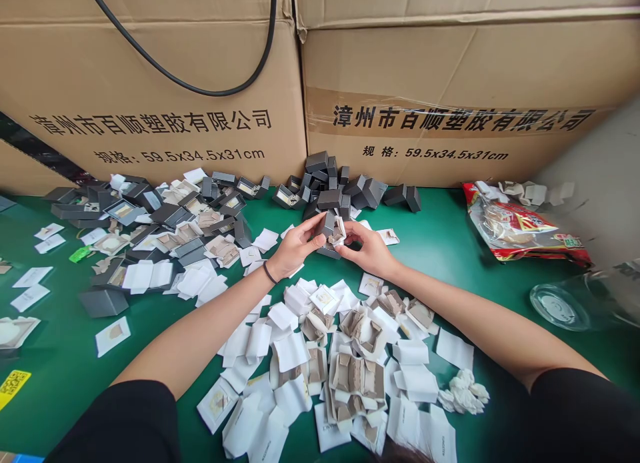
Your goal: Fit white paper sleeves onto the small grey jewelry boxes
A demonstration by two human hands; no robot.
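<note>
My left hand (301, 244) grips a small dark grey box (327, 224) by its side, out over the middle of the green table. From the right, my right hand (367, 247) pinches a crumpled white and grey-brown card insert (339, 232) at that box. Whether the insert is still partly inside the box is hard to see. Just behind my hands rises a pile of dark grey boxes (330, 198). Below them spreads a heap of white folded cards and card inserts (357, 373).
Several open dark boxes mixed with white papers (170, 216) cover the left side. Large cardboard cartons (450, 70) stand along the back, with a black cable (215, 92) hanging before them. On the right are a red snack bag (525, 226), a clear glass (560, 308) and crumpled tissue (465, 392).
</note>
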